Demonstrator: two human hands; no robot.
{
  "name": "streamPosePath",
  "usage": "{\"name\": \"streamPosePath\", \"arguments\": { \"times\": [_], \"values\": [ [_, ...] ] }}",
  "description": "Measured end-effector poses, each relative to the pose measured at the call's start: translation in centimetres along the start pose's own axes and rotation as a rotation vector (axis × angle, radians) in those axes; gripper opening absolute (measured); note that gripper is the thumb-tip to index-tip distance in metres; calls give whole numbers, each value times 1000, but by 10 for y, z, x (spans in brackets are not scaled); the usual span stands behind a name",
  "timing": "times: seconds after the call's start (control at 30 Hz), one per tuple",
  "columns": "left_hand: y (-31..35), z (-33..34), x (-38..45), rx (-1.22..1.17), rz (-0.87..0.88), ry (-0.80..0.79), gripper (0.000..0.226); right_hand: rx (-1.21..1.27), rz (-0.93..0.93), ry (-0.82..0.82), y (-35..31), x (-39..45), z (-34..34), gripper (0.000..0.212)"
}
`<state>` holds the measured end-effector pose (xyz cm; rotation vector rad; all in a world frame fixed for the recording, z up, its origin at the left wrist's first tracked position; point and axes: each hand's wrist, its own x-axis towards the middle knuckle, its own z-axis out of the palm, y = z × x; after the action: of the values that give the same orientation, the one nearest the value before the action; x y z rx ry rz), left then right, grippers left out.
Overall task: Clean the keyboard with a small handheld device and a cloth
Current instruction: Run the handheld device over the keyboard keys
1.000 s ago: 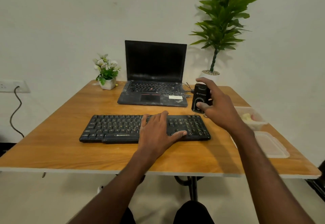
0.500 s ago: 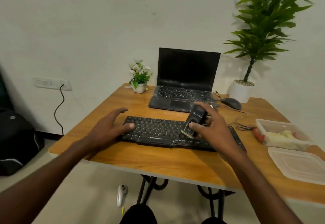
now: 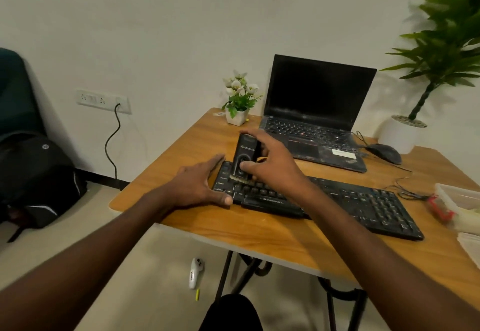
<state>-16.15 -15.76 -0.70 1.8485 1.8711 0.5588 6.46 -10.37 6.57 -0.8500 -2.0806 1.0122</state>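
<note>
A black keyboard lies across the wooden table. My right hand grips a small black handheld device upright, its pale brush end touching the keys at the keyboard's left end. My left hand lies with straight fingers against the keyboard's left edge, thumb on the front corner. No cloth can be made out for certain.
An open laptop stands behind the keyboard, with a mouse and cable to its right. A small flower pot, a large potted plant, a clear container at right. A backpack and a white object are on the floor.
My right hand carried the device from the keyboard's middle to its left end and set the brush on the keys. My left hand shifted to the keyboard's left edge. The view swung left.
</note>
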Motion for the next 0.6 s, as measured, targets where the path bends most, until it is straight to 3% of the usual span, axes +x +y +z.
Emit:
{"name": "streamPosePath", "arguments": {
  "times": [0.4,0.6],
  "values": [
    [10,1,-7,-78,21,104,124,-218,-128,-94,4,33,42,75],
    [4,1,-4,-63,34,87,139,-516,-162,-224,-6,39,8,74]
  ]
}}
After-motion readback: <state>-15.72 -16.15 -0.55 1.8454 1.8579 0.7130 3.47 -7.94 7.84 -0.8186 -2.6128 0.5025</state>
